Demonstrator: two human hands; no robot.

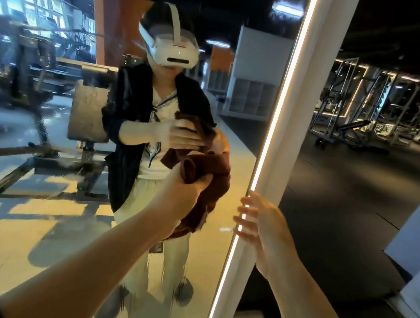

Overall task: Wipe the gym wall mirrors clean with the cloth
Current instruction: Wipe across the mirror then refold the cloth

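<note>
Gripping a bunched dark-brown cloth (208, 182) against the streaky mirror (39, 189), left hand (186, 190), right hand (259, 224) spread-fingered on its lit white frame (306, 91)

The mirror (39, 189) fills the left and centre of the frame, its lit frame edge (266, 145) running diagonally down the middle. The left hand (183, 192) holds the cloth (209, 174) against the glass at centre; the right hand (262, 219) touches the frame edge just right of it. Gym machines (356, 111) stand far back at upper right.
</note>
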